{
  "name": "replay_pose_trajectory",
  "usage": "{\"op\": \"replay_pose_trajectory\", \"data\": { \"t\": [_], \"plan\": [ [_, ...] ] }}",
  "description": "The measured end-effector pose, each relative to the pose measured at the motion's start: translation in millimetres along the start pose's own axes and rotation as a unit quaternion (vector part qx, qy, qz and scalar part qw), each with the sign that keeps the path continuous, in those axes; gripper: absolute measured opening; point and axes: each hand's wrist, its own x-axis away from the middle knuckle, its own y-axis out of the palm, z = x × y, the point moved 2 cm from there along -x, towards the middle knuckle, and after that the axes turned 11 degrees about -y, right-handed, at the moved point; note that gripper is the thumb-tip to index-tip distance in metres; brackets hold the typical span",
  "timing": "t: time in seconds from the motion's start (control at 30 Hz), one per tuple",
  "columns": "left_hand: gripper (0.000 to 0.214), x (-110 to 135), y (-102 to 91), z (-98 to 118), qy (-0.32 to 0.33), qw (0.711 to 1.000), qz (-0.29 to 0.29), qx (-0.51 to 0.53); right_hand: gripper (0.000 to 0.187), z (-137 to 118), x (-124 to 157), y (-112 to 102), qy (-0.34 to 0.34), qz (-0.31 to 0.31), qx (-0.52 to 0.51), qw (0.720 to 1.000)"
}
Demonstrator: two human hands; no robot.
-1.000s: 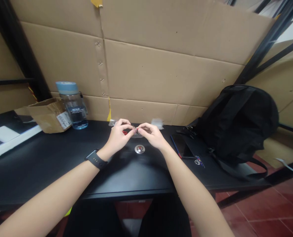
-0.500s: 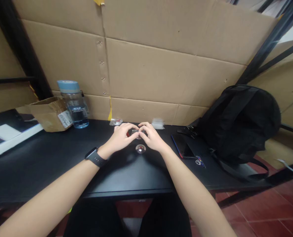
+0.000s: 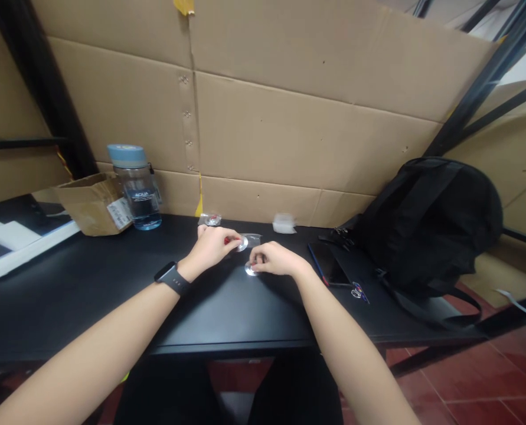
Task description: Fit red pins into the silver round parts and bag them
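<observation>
My left hand (image 3: 216, 245), with a black watch on its wrist, is closed in a pinch on the red middle of a shiny silver disc (image 3: 244, 242). Behind that disc lies a clear plastic wrapper (image 3: 254, 238). Closer to me, my right hand (image 3: 274, 258) has its fingers curled down on a second silver disc (image 3: 249, 270) at the table surface. The fingers cover most of this second disc. Just beyond my left hand, a small clear packet (image 3: 210, 219) with something silver and red in it lies at the back of the table.
On the black table (image 3: 227, 319), a blue-lidded water bottle (image 3: 137, 189) and cardboard box (image 3: 92, 206) stand at left. A whitish plastic piece (image 3: 284, 224) lies at the back. At right are a phone (image 3: 329, 265), keys (image 3: 359, 292) and a black backpack (image 3: 435, 236).
My hands were together over the wrapper and have moved apart. The left now pinches one silver disc; the right has come nearer, down onto the disc that lay uncovered on the table.
</observation>
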Motion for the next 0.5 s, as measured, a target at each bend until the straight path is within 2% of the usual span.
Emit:
{"op": "replay_pose_trajectory", "data": {
  "t": [0.07, 0.13, 0.27, 0.33, 0.4, 0.5],
  "plan": [
    [0.017, -1.2, -1.7, -2.1, -0.009, 1.000, 0.000, 0.005, 0.005, 3.2, -2.0, 1.9, 0.003, 0.008, 0.016, 1.000],
    [0.015, -1.6, -3.0, -1.7, -0.012, 1.000, -0.006, 0.020, 0.003, 5.9, -3.9, 1.3, 0.006, 0.045, 0.017, 0.999],
    [0.014, -1.0, -2.3, 1.3, -0.010, 0.998, -0.029, 0.057, 0.007, 10.1, -5.7, -4.6, 0.029, 0.187, -0.062, 0.980],
    [0.015, -0.6, 1.5, 1.4, -0.003, 0.995, -0.042, 0.086, 0.012, 11.2, -7.2, -5.1, 0.026, 0.233, -0.130, 0.963],
    [0.018, -0.5, 7.3, 0.5, 0.011, 0.990, -0.056, 0.128, 0.016, 11.3, -9.5, -3.0, 0.016, 0.247, -0.193, 0.949],
    [0.024, -1.4, 17.0, -2.6, 0.022, 0.982, -0.062, 0.174, 0.021, 10.8, -12.4, 2.5, 0.014, 0.235, -0.276, 0.932]
  ]
}}
